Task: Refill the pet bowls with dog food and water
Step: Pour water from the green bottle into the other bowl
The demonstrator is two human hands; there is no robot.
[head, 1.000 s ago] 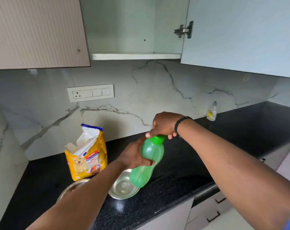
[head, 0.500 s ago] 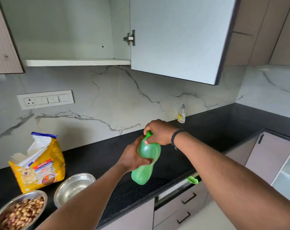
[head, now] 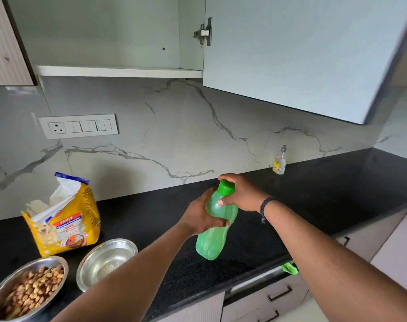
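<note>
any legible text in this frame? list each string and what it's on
"ADULT": red band on the front of the yellow dog food bag.
Blue band beneath it on the bag: two lines of white print, too blurred to read.
Smaller print lower on the bag: unreadable.
Small clear bottle by the backsplash: yellow label, too small to read.
Green water bottle, switch plate, both bowls: no text visible.

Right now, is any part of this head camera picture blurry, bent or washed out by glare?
Head view: wide-angle bending bows the cabinet door and counter edge; the door's right edge looks smeared; soft reflections shine in the water bowl and on the black counter. Both hands, left hand and right hand, and the green bottle stay sharp.
</note>
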